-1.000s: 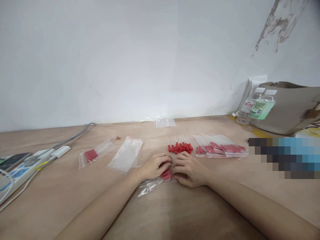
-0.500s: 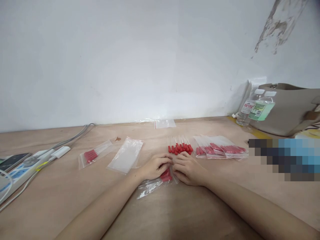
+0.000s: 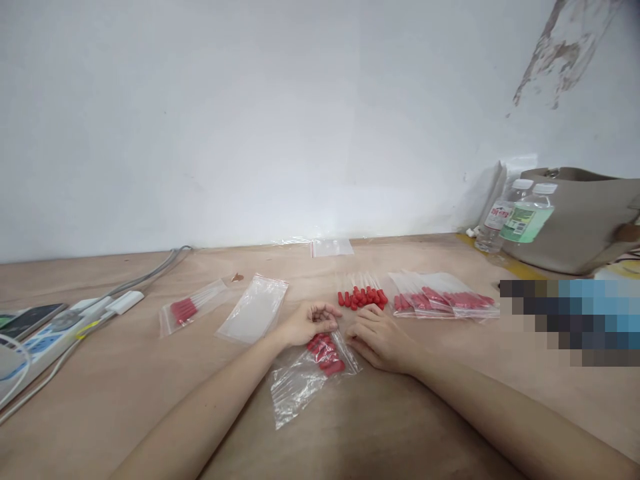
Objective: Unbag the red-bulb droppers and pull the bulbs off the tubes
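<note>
A clear zip-lock bag lies in front of me, with several red-ended pieces showing through it. My left hand is over the bag's far edge, its fingers loosely curled and a gap between thumb and forefinger. At the bag's right edge, the curled fingers of my right hand appear to grip the plastic; their tips are partly hidden. Just beyond my hands is a loose group of red-tipped pale sticks. Flat empty-looking bags lie to the left of them.
Filled bags overlap on the right, and another filled bag lies left. A small bag rests by the wall. A power strip with cables is far left; bottles and a grey handbag stand at back right.
My left hand has lifted and shifted slightly left, its fingers opening. The filled bag has spread toward me, uncovering more red pieces. My right hand has hardly moved.
</note>
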Motion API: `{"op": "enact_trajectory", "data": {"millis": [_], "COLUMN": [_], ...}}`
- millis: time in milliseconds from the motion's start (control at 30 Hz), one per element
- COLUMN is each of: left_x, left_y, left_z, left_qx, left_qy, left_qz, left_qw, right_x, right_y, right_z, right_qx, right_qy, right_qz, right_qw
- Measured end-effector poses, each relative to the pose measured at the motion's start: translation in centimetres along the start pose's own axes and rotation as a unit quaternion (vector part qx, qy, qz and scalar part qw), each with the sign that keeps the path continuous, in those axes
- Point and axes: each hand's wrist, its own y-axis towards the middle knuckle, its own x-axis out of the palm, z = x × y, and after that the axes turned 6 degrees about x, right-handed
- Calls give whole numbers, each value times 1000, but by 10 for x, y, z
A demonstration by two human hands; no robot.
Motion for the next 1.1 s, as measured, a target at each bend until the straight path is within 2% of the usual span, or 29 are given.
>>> {"op": "enact_trajectory", "data": {"millis": [133, 367, 467, 600, 767, 933, 1100], "left_x": [2, 7, 4, -1, 2, 5, 7], "left_y": [-1, 0, -2, -6, -7, -7, -10], "left_z": [1, 2, 13, 27, 21, 17, 22], "left_qx": [2, 29, 71, 168, 222, 284, 311], "left_qy": [-3, 14, 71, 214, 291, 319, 329], "left_qz": [4, -5, -47, -131, -107, -70, -56], "left_qw": [1000, 999, 994, 953, 924, 901, 890], "right_x": [4, 5, 4, 2, 2, 1, 3], "right_y": [-1, -1, -1, -2, -3, -3, -1], "right_z": [2, 0, -2, -2, -1, 0, -1], "right_qx": [-23, -80, -106, -128, -117, -95, -50], "right_qy": [4, -10, -23, -26, -15, -10, -5], "right_qz": [18, 90, 106, 106, 111, 95, 84], "right_qw": [1000, 993, 988, 986, 987, 991, 995]}}
